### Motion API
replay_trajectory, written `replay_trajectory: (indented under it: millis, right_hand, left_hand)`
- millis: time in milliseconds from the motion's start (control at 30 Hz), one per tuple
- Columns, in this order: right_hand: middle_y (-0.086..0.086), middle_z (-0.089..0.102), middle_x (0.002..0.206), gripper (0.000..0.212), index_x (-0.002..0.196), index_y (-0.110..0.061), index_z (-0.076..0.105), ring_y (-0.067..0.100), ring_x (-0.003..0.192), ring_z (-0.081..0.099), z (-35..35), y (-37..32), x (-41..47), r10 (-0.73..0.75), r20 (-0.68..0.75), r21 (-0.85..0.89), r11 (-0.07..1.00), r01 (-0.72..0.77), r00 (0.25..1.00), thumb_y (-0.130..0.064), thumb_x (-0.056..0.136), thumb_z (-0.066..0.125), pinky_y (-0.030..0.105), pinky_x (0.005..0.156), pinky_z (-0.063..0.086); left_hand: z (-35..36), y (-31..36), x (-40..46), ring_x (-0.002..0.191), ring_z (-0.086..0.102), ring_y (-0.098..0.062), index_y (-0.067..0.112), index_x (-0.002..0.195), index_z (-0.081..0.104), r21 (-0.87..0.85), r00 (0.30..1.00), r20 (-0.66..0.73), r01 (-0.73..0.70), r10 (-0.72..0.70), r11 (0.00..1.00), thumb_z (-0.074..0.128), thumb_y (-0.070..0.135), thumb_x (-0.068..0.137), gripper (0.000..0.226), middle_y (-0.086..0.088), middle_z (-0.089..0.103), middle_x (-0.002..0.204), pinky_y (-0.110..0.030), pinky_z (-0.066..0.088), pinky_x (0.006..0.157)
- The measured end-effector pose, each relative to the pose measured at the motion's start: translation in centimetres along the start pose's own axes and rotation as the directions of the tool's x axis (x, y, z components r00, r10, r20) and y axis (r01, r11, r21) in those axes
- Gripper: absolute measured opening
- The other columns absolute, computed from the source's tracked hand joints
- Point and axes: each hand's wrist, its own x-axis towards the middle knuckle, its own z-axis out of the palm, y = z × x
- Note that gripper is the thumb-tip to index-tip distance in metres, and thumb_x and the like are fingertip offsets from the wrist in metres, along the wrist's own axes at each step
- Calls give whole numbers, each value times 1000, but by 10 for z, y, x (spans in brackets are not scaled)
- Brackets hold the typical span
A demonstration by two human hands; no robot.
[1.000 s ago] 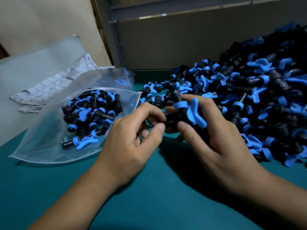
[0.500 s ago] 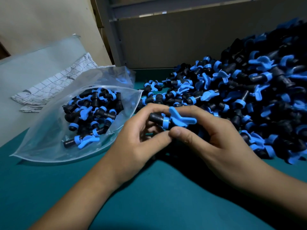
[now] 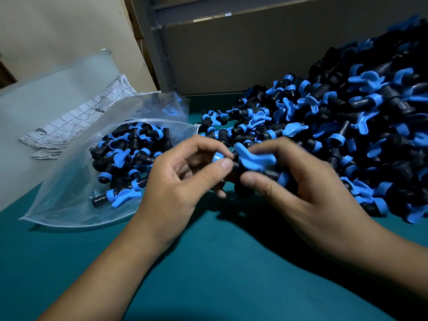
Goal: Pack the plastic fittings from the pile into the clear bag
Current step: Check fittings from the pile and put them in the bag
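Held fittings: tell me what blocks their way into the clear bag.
Nothing visible does. The fittings, gripped by the left hand and right hand, sit just right of the clear bag, whose mouth faces them.

I see a teal tabletop (image 3: 208,274), a beige wall (image 3: 69,31) at left, a grey metal post (image 3: 152,49) and a dim brown back panel (image 3: 266,54).

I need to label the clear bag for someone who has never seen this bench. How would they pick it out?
On the green table, look left of the big pile of fittings, beyond the left hand. The clear bag lies there, mouth towards the pile, partly filled with black and blue fittings. It is the only see-through container holding fittings.
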Motion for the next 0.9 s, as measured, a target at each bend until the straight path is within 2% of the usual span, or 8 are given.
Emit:
replay_trajectory:
  millis: [133, 333, 467, 533, 600, 700, 800, 900]
  right_hand:
    - [1, 57, 69, 15, 110, -29, 66, 23, 54, 58, -1, 4, 3, 109, -85, 185, 979, -91, 990, -41, 102, 64, 48, 54, 51]
    - [-3, 60, 68, 26, 100, -24, 63, 20, 56, 62, -2, 4, -1, 107, -93, 85, 991, -99, 990, -50, 103, 59, 40, 55, 53]
    - [-9, 62, 90, 8, 107, -28, 64, 19, 81, 66, -3, 6, 2, 20, -116, -16, 1000, -22, 993, -31, 101, 69, 46, 71, 56]
    - [-10, 61, 101, 21, 109, -24, 67, 21, 97, 64, -3, 7, 4, -15, -154, -17, 1000, 13, 988, -12, 94, 77, 44, 78, 58]
    - [-10, 62, 103, 27, 105, -24, 70, 20, 101, 65, -6, 8, 3, -32, -201, -39, 999, 25, 979, -6, 89, 82, 35, 81, 57]
    - [-10, 65, 103, 25, 105, -25, 72, 17, 98, 66, -7, 3, 2, -45, -250, -112, 994, 18, 967, -13, 88, 84, 17, 81, 49]
    - [-10, 65, 91, 11, 105, -27, 71, 12, 83, 63, -6, 0, 1, 47, -239, -71, 995, -66, 970, -32, 96, 75, 20, 72, 45]
    - [-9, 51, 65, 42, 81, -17, 64, 4, 61, 46, -4, 1, 0, 107, -220, -91, 987, -130, 970, -53, 102, 60, 24, 59, 37]
  left_hand:
    - [-5, -2, 4, 68, 69, -27, 15, 94, 73, -33, 992, -104, 69, -72, 997, 75, 21, 90, 8, -13, 70, 75, -32, 53, 55]
    - [-3, -7, 4, 53, 62, -27, 21, 86, 72, -108, 983, -125, 122, -136, 987, 71, 37, 91, 16, -10, 65, 64, -28, 47, 48]
    - [-4, -7, 4, 67, 63, -25, 16, 95, 73, -139, 987, -102, 113, -127, 984, 74, 16, 87, 7, -13, 68, 79, -29, 48, 51]
    - [-5, -7, 4, 76, 58, -21, 17, 96, 73, -94, 991, -102, 73, -83, 993, 73, 4, 82, 19, -7, 67, 89, -32, 50, 60]
    - [-5, -9, 5, 82, 55, -20, 19, 96, 73, -25, 993, -108, 35, -37, 999, 75, 1, 79, 25, -2, 66, 94, -35, 49, 72]
    - [-3, -9, 6, 80, 57, -18, 21, 97, 73, 23, 992, -123, 16, -13, 1000, 77, 5, 80, 24, -1, 68, 92, -29, 49, 72]
    - [-2, -7, 5, 62, 54, -18, 23, 93, 74, -23, 989, -131, 68, -70, 997, 78, 19, 86, 8, -5, 66, 73, -24, 45, 54]
    - [1, -7, 4, 45, 40, -18, 14, 77, 64, -57, 980, -149, 123, -131, 991, 72, 39, 90, 29, -3, 48, 52, -26, 38, 45]
